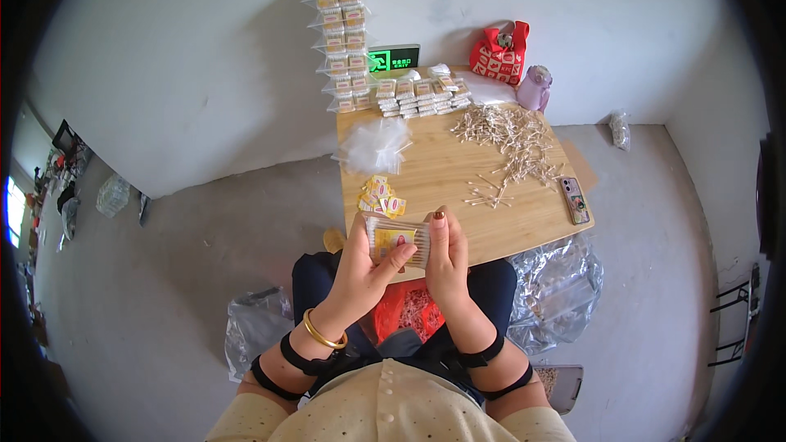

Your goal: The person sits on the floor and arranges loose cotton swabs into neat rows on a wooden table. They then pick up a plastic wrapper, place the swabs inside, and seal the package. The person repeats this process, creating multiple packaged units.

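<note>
Between my two hands, over the table's near edge, is a small pack of cotton swabs [385, 232] with a yellow card label. My left hand [354, 268] grips its left side, the thumb lying across the label. At its right end my right hand [446, 260] holds the pack with fingers closed. Just beyond my left hand lies a loose heap of yellow labels [378, 196]. Farther back is a pile of clear plastic bags [375, 146]. Loose cotton swabs [514, 141] spread over the right half of the wooden table [434, 172].
At the back stand a tall stack of bagged swab packs [340, 42] and rows of packs [419, 96]. A red bag [499, 53], a purple jug [535, 88] and a phone [575, 200] are on the right. Below are a red plastic bag [401, 311] and clear sacks [557, 290].
</note>
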A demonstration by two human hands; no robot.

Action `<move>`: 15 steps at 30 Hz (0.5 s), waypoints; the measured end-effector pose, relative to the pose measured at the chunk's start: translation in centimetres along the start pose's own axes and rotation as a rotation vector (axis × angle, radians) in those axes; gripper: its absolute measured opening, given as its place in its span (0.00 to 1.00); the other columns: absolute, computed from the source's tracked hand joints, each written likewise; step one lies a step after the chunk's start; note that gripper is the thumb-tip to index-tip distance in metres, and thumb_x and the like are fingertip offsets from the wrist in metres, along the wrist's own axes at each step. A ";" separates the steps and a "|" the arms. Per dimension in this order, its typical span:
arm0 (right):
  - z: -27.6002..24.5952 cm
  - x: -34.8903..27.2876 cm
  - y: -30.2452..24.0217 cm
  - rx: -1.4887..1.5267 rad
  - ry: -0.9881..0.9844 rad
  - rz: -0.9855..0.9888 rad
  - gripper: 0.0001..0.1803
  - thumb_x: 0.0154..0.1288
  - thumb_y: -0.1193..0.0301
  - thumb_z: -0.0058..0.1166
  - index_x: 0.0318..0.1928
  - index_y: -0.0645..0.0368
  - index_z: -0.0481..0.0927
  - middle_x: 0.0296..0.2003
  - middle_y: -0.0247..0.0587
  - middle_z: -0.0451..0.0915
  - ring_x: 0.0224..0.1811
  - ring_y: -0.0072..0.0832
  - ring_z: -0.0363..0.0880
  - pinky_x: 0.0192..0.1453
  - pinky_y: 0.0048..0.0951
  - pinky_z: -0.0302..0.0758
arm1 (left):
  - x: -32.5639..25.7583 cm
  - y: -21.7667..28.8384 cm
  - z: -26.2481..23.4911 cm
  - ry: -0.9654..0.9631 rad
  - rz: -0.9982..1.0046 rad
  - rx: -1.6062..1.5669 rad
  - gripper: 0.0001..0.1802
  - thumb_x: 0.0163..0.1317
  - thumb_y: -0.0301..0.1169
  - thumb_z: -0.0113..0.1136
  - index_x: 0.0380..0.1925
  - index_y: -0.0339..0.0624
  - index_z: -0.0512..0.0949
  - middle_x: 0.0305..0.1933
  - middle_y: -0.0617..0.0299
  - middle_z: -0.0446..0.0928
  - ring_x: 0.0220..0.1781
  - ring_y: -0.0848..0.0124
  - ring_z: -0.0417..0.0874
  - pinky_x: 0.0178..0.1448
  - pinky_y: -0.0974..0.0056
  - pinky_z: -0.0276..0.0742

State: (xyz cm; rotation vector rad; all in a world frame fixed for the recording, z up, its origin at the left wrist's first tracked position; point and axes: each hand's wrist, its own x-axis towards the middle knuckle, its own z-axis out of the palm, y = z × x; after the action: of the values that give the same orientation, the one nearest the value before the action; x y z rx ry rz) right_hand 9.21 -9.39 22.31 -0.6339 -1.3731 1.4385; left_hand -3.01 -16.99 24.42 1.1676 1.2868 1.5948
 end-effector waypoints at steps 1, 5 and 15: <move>-0.1 0.0 0.2 0.014 -0.008 0.032 0.19 0.87 0.58 0.39 0.38 0.55 0.70 0.30 0.25 0.66 0.35 0.14 0.63 0.38 0.22 0.64 | 0.1 -0.3 0.0 -0.004 0.033 0.042 0.26 0.72 0.33 0.67 0.62 0.36 0.66 0.49 0.61 0.78 0.44 0.77 0.82 0.47 0.68 0.82; -1.3 0.2 1.1 0.144 -0.087 0.052 0.14 0.87 0.62 0.39 0.45 0.58 0.71 0.37 0.28 0.70 0.41 0.16 0.67 0.46 0.22 0.66 | 0.6 0.3 -0.4 0.007 0.131 0.168 0.27 0.66 0.32 0.73 0.60 0.38 0.69 0.46 0.59 0.79 0.44 0.73 0.84 0.49 0.65 0.81; -5.0 -0.8 1.2 0.278 -0.390 0.119 0.19 0.71 0.82 0.61 0.59 0.62 0.75 0.54 0.35 0.79 0.59 0.26 0.77 0.67 0.32 0.71 | 1.0 4.3 -0.9 -0.016 0.416 0.583 0.23 0.54 0.29 0.81 0.48 0.42 0.80 0.41 0.60 0.84 0.35 0.72 0.83 0.41 0.68 0.80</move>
State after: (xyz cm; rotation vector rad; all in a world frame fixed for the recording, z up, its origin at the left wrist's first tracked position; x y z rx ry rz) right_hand 13.53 -7.81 19.88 -0.2654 -1.4079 1.8801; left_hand -4.19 -17.16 28.76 1.9025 1.6359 1.5201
